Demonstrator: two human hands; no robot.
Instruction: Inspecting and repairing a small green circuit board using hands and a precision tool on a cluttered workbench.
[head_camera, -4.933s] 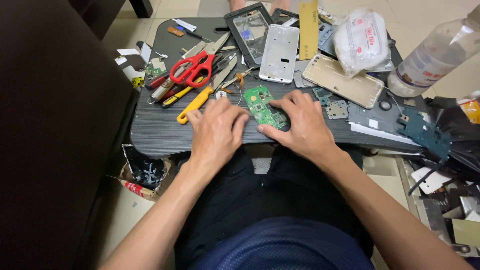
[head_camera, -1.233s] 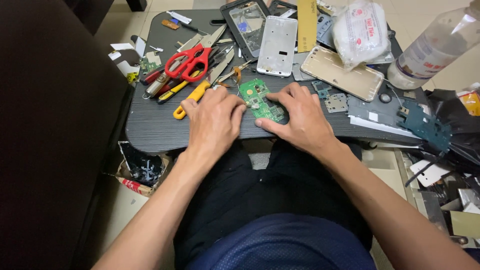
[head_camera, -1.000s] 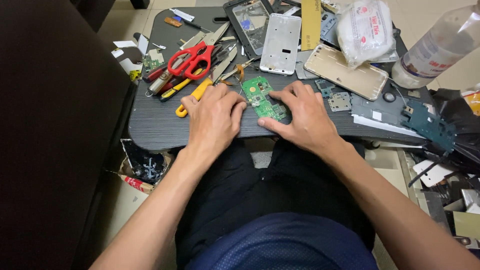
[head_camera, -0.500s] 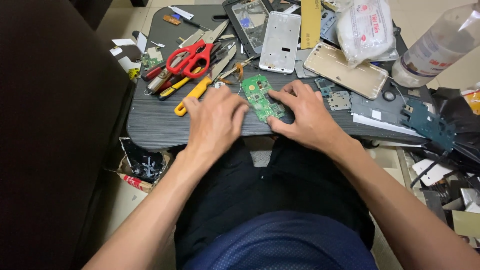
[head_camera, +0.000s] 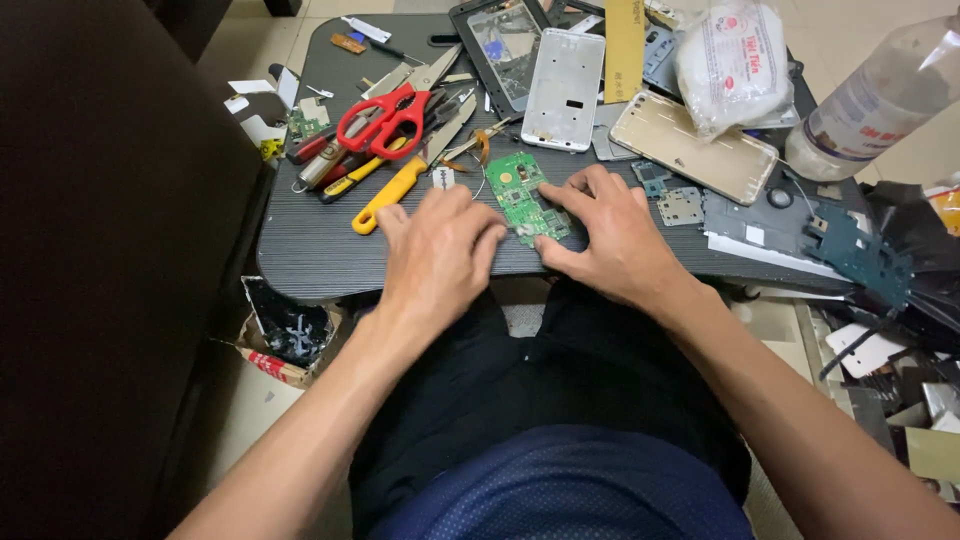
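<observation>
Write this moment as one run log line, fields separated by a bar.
left hand: on green circuit board | right hand: holding board edge | board: flat on dark tray table | nearby: red scissors

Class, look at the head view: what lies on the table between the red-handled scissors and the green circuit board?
In the head view, between the red-handled scissors and the green circuit board, a yellow-handled tool lies slanted, with a small white tag beside it.

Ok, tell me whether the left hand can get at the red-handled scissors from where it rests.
Probably yes. The left hand rests on the green circuit board's left edge; the red-handled scissors lie on top of the tool pile beyond it, with only a yellow-handled tool low on the table between.
</observation>
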